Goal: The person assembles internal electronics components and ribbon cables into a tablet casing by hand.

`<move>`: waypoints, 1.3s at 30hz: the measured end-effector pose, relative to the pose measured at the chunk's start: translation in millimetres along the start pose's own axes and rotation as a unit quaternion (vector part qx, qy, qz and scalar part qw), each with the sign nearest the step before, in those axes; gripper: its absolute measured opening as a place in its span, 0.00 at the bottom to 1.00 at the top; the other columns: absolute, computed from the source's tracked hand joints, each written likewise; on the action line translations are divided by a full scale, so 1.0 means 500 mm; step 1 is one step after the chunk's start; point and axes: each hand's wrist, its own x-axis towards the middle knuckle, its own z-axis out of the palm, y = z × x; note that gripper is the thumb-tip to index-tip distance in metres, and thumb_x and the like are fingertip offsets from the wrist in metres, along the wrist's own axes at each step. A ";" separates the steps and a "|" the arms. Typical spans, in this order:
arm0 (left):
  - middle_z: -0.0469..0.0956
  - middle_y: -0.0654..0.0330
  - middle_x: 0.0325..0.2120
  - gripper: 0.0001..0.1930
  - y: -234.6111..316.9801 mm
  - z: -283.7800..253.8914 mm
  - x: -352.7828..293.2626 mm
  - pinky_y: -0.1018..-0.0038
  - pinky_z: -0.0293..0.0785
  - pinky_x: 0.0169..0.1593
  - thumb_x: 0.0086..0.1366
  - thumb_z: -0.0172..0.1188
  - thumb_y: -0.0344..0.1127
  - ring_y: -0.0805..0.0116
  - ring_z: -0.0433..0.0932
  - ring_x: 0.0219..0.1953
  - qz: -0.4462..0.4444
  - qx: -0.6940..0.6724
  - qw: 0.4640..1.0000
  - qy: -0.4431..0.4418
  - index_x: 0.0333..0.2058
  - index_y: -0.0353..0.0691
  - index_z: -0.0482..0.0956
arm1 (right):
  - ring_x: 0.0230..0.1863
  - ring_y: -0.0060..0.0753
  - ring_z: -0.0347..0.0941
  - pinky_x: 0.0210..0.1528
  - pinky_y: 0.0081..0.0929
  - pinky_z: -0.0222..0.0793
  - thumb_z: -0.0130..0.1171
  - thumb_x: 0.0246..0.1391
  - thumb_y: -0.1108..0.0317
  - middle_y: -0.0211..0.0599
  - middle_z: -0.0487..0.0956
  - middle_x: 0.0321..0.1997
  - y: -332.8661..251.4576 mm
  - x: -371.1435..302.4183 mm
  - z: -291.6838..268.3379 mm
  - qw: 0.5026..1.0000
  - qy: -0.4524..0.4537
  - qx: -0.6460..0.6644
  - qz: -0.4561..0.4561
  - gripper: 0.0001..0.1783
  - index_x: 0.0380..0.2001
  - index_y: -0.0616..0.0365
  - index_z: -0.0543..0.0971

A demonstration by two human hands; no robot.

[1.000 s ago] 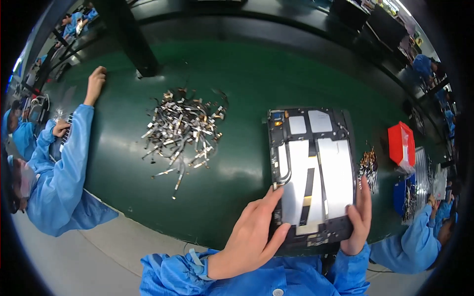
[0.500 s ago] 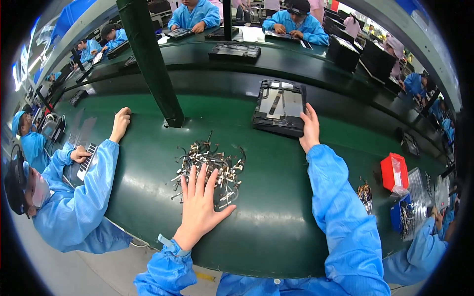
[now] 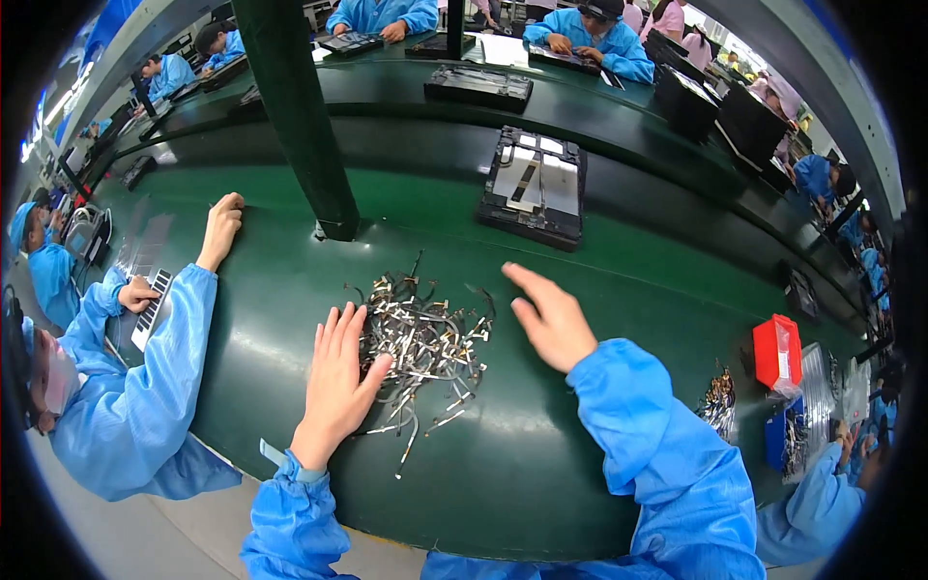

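A loose pile of small black-and-silver flex cables (image 3: 425, 333) lies on the green tabletop in front of me. My left hand (image 3: 336, 387) rests flat at the pile's left edge, fingers stretched out and nothing gripped. To the right of the pile my right hand (image 3: 551, 317) hovers with its fingers extended and holds nothing. Beyond it a black tray-like stack (image 3: 532, 188) with a silver device chassis on top sits along the dark strip behind the green surface, apart from both hands.
A dark green post (image 3: 304, 126) rises behind the pile. On the right are a smaller cable heap (image 3: 718, 401), a red bin (image 3: 776, 353) and a blue bin (image 3: 785, 430). A co-worker's arm (image 3: 184, 329) reaches onto the table at left. Another black tray (image 3: 480, 87) lies farther back.
My right hand has let go of the black stack and come back toward the pile. My left hand has slid left, off the top of the cables, uncovering more of them.
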 end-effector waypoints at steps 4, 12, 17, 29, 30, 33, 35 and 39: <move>0.56 0.42 0.64 0.43 0.035 0.000 -0.018 0.53 0.44 0.69 0.55 0.64 0.51 0.44 0.52 0.68 0.072 0.017 0.997 -0.011 0.63 0.34 0.57 | 0.69 0.51 0.54 0.70 0.42 0.48 0.48 0.62 0.68 0.43 0.65 0.66 -0.026 -0.018 0.037 0.991 -0.034 -0.124 -0.024 0.26 0.63 0.53 0.63; 0.55 0.42 0.64 0.44 0.065 0.010 -0.039 0.51 0.46 0.68 0.55 0.64 0.53 0.42 0.51 0.67 0.070 -0.063 0.995 -0.036 0.64 0.35 0.56 | 0.71 0.47 0.52 0.72 0.42 0.45 0.45 0.63 0.68 0.48 0.61 0.68 -0.052 -0.011 0.059 0.997 -0.053 -0.042 -0.046 0.29 0.67 0.55 0.57; 0.50 0.41 0.66 0.44 0.097 0.022 -0.071 0.48 0.44 0.68 0.58 0.60 0.56 0.41 0.49 0.68 0.089 0.042 0.994 -0.051 0.65 0.36 0.55 | 0.69 0.51 0.55 0.70 0.41 0.49 0.45 0.63 0.67 0.52 0.60 0.68 -0.063 -0.062 0.055 0.995 -0.025 -0.077 -0.059 0.29 0.66 0.58 0.56; 0.67 0.53 0.58 0.28 0.195 0.092 0.026 0.58 0.54 0.66 0.66 0.51 0.54 0.58 0.64 0.62 0.415 -0.004 0.906 -0.084 0.54 0.37 0.71 | 0.47 0.39 0.70 0.50 0.32 0.69 0.60 0.54 0.63 0.34 0.76 0.43 0.014 0.080 0.002 0.985 -0.110 -0.060 -0.120 0.15 0.46 0.47 0.82; 0.67 0.53 0.58 0.28 0.194 0.103 0.028 0.58 0.54 0.66 0.66 0.50 0.55 0.58 0.63 0.63 0.432 -0.019 0.898 -0.087 0.54 0.37 0.71 | 0.47 0.37 0.70 0.49 0.31 0.69 0.61 0.53 0.63 0.33 0.75 0.44 0.002 0.080 0.007 0.985 -0.123 -0.051 -0.106 0.15 0.46 0.45 0.82; 0.64 0.52 0.61 0.30 0.180 0.119 0.029 0.58 0.51 0.68 0.67 0.47 0.56 0.58 0.60 0.65 0.418 -0.018 0.903 -0.093 0.57 0.38 0.68 | 0.45 0.36 0.71 0.47 0.31 0.70 0.62 0.53 0.63 0.31 0.76 0.41 -0.003 0.085 0.021 0.987 -0.121 -0.042 -0.102 0.13 0.43 0.46 0.83; 0.61 0.51 0.63 0.32 0.179 0.124 0.028 0.58 0.48 0.69 0.67 0.46 0.57 0.58 0.57 0.67 0.406 -0.025 0.906 -0.118 0.60 0.38 0.64 | 0.40 0.34 0.70 0.42 0.30 0.70 0.62 0.53 0.68 0.32 0.76 0.36 0.009 0.084 0.019 0.989 -0.090 -0.007 -0.115 0.14 0.44 0.49 0.83; 0.60 0.52 0.64 0.32 0.174 0.124 0.024 0.57 0.48 0.69 0.67 0.48 0.57 0.58 0.58 0.66 0.393 -0.035 0.911 -0.123 0.62 0.40 0.63 | 0.40 0.35 0.72 0.43 0.30 0.70 0.59 0.53 0.72 0.34 0.76 0.36 -0.018 0.135 0.012 0.993 -0.094 0.066 -0.028 0.15 0.45 0.52 0.81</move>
